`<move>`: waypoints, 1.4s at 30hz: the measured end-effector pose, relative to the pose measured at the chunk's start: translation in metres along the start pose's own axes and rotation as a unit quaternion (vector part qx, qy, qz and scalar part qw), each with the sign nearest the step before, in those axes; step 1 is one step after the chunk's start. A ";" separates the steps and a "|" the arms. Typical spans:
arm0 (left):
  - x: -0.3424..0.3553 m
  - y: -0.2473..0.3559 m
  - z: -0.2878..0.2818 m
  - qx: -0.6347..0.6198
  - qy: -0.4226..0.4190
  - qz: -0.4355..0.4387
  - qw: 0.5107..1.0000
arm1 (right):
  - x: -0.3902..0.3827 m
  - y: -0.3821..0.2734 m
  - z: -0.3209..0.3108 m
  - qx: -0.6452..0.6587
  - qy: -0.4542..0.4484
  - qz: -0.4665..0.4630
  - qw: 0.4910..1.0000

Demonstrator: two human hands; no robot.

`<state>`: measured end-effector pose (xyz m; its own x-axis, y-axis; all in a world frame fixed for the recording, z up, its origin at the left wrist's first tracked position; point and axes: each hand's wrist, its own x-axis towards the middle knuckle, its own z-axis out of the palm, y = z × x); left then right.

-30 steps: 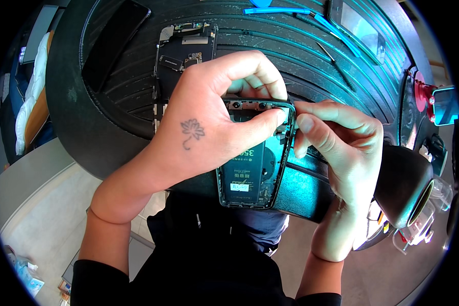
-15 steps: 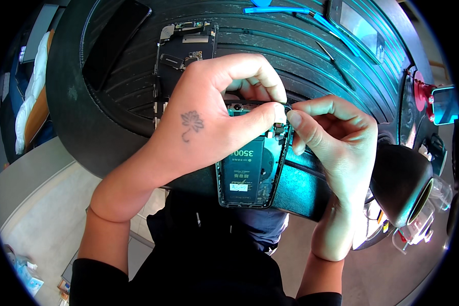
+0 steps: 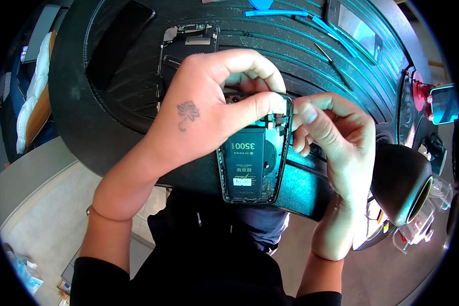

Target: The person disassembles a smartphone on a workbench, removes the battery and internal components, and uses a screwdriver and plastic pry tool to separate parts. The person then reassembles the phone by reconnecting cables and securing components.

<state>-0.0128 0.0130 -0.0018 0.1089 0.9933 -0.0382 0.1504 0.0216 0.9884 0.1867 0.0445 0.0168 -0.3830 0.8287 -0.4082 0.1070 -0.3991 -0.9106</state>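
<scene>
An opened phone housing (image 3: 271, 187) with a black battery (image 3: 246, 166) inside rests at the near edge of the table. My left hand (image 3: 204, 104) is closed on its far end, the thumb over the upper inside and the fingers curled behind the frame. A small white patch shows under the thumb tip. Just off the housing's upper right edge is my right hand (image 3: 339, 135), thumb and index finger pinched together. Whatever lies between those fingertips is too small to make out. Beyond my left hand lies a detached phone screen assembly (image 3: 191, 46), partly covered by it.
A dark phone (image 3: 120, 43) lies at the far left. Blue pry tools (image 3: 275, 13), a thin screwdriver (image 3: 334, 66) and another phone (image 3: 357, 30) lie toward the far right. A black, wide-mouthed cone-shaped object (image 3: 403, 183) stands beside my right wrist.
My right fingertips have shifted slightly right, away from the housing's edge. The housing has tilted and moved slightly in my left hand, and more of its upper right corner shows.
</scene>
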 end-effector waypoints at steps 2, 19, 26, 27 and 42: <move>0.001 0.001 -0.003 -0.025 0.017 -0.007 1.000 | -0.001 -0.004 -0.001 -0.012 -0.027 0.009 1.000; 0.022 -0.029 -0.009 -0.587 -0.172 0.006 0.791 | -0.021 -0.007 0.017 0.121 -0.189 -0.200 0.954; 0.022 -0.027 0.000 -0.665 -0.212 -0.045 0.715 | -0.001 0.000 0.010 -0.139 0.066 -0.464 0.872; 0.021 -0.028 0.003 -0.663 -0.210 -0.047 0.717 | -0.002 -0.001 0.011 -0.161 0.089 -0.449 0.874; 0.021 -0.035 0.011 -0.637 -0.223 -0.027 0.738 | 0.001 0.008 0.015 -0.185 0.111 -0.403 0.889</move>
<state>-0.0049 0.0320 -0.0390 0.4923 0.8569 0.1529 -0.8473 0.4315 0.3098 0.1730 0.0366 0.0101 -0.2864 0.8605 0.4214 0.1897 0.4821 -0.8553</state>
